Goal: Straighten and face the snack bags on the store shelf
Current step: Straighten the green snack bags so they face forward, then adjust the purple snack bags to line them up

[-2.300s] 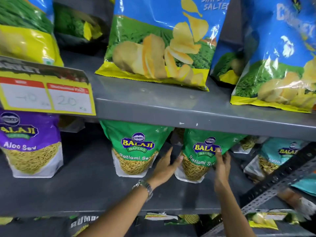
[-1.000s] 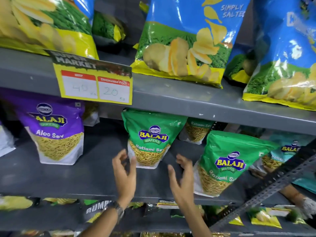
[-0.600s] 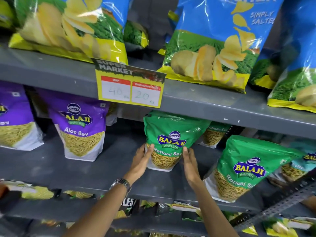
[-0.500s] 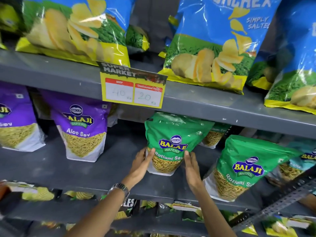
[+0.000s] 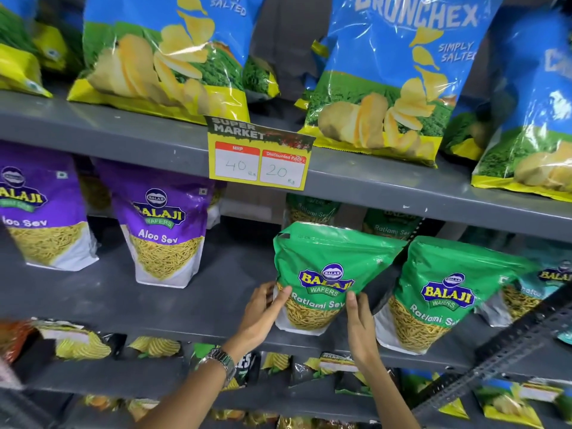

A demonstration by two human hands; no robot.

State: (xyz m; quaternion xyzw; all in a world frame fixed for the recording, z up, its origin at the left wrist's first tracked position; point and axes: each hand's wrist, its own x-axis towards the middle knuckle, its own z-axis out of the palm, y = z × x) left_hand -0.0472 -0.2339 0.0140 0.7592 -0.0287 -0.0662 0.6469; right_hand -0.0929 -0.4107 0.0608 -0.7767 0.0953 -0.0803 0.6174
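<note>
A green Balaji Ratlami Sev bag [image 5: 325, 264] stands near the front edge of the grey middle shelf [image 5: 173, 305], label facing me. My left hand [image 5: 261, 314] grips its lower left side with the thumb on the front. On its lower right side rests my right hand [image 5: 359, 323], thumb on the front too. A second green Ratlami Sev bag [image 5: 448, 286] leans just to the right, at the shelf front. More green bags [image 5: 312, 209] sit behind, partly hidden.
Two purple Aloo Sev bags [image 5: 164, 224] stand to the left on the same shelf. Blue Crunchex chip bags [image 5: 393, 72] line the shelf above, with a yellow price tag [image 5: 260, 156] on its edge. A slotted metal upright [image 5: 507, 351] crosses the lower right.
The green bag between my hands has come forward to the shelf's front edge. Before that both hands left the right-hand green bag and moved left onto this one.
</note>
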